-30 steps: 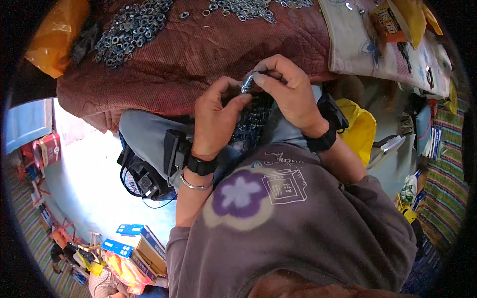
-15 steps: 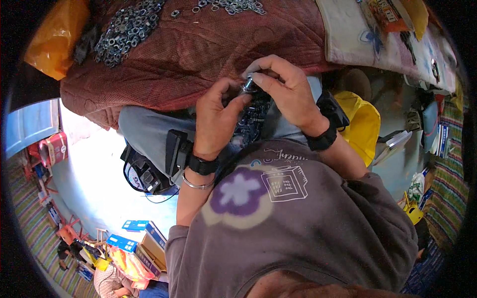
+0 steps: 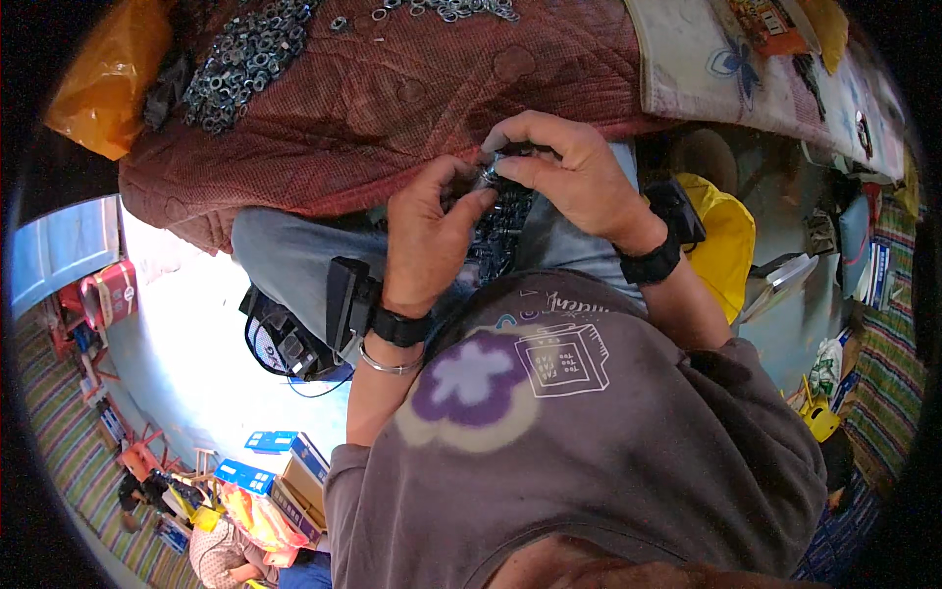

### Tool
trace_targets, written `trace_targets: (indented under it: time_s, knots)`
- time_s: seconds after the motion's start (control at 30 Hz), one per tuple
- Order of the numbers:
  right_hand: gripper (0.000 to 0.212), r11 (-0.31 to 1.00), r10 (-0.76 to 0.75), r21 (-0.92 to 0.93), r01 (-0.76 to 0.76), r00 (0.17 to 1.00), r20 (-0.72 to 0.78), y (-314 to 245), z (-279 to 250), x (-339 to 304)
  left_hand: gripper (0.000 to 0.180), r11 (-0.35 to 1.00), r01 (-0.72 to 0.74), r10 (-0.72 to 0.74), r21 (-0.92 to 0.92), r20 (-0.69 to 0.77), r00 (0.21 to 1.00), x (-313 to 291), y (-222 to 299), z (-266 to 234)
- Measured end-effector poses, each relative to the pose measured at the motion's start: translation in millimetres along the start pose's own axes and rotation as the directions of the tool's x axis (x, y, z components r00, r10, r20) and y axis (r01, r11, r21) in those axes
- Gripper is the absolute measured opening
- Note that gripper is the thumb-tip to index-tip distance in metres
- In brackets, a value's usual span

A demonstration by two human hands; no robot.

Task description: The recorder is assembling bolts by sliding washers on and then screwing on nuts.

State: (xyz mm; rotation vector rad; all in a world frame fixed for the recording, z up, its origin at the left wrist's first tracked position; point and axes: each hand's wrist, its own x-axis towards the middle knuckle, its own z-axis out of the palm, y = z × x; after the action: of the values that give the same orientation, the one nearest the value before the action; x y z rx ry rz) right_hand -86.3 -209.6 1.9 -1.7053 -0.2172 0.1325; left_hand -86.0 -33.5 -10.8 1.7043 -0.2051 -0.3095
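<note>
far on the left, an orange plastic bag (image 3: pixel 110 79) hangs by the edge of the brown-red blanket (image 3: pixel 392 108). next to it, a big heap of metal nuts (image 3: pixel 245 74) sits on the blanket. low down on the left, someone in a dotted shirt (image 3: pixel 218 552) is near some blue and brown boxes (image 3: pixel 280 471). then comes your left hand (image 3: pixel 428 231), with a black watch (image 3: pixel 400 329) and a silver bangle (image 3: pixel 391 366) on that arm. its thumb and pointing finger are bent in close, with the low end of a small shiny bolt (image 3: pixel 490 172) between them. up top, flat metal rings (image 3: pixel 451 10) lie on the blanket. the bolt is in front of you, over your lap, mostly hidden by your fingers. under it, a pile of dark metal bits (image 3: pixel 500 231) shows between your legs. your right hand (image 3: pixel 579 182) comes from the other side, thumb and finger nearly together, pinching the bolt's top end. past your black wristband (image 3: pixel 652 260) is a yellow bag (image 3: pixel 723 245), and a pale cloth (image 3: pixel 677 79) with a blue flower lies above it.
</note>
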Motion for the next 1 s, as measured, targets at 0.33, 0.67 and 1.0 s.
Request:
trace_targets:
  time_s: [0.33, 0.67, 1.0]
  knots:
    - [0.015, 0.934, 0.118, -0.334, -0.128, 0.992, -0.053, -3.9, 1.8, 0.6, 0.017, 0.932, -0.12, 0.135, 0.342, -0.022, 0.991, -1.2, 14.5, 2.0]
    - [0.027, 0.969, 0.195, -0.145, -0.198, 0.98, -0.036, -5.8, -1.1, 4.9, 0.017, 0.945, -0.061, 0.078, 0.32, -0.039, 0.996, 1.8, 16.6, 4.8]
    - [0.045, 0.977, -0.189, 0.103, 0.188, 0.982, 0.002, -16.4, 27.7, -33.0, 0.004, 0.983, 0.118, -0.137, -0.138, -0.139, 0.981, 4.9, 4.4, -19.3]
